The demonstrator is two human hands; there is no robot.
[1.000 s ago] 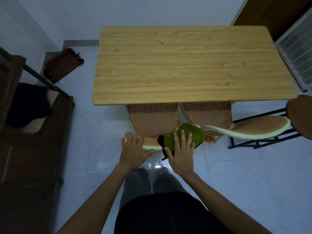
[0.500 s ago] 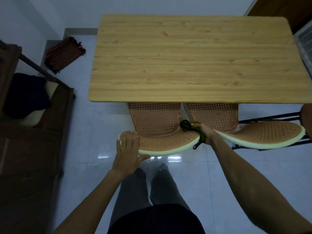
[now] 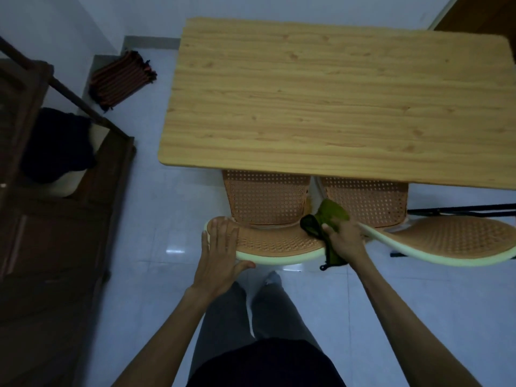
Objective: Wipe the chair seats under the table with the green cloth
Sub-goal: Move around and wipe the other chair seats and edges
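Under the table edge, two tucked-in chairs, cloth hand parked at the gap between them.

Right hand (image 3: 344,239) is clamped on the green cloth (image 3: 332,216) at the right end of the left chair's back (image 3: 279,244). Left hand (image 3: 222,248) lies flat, fingers spread, on the other end, steadying it I'd guess. Both seats (image 3: 265,198) lie straight ahead of the cloth hand, running away under the table (image 3: 321,101), so the right hand is closer and pretty much just pushes forward and down.
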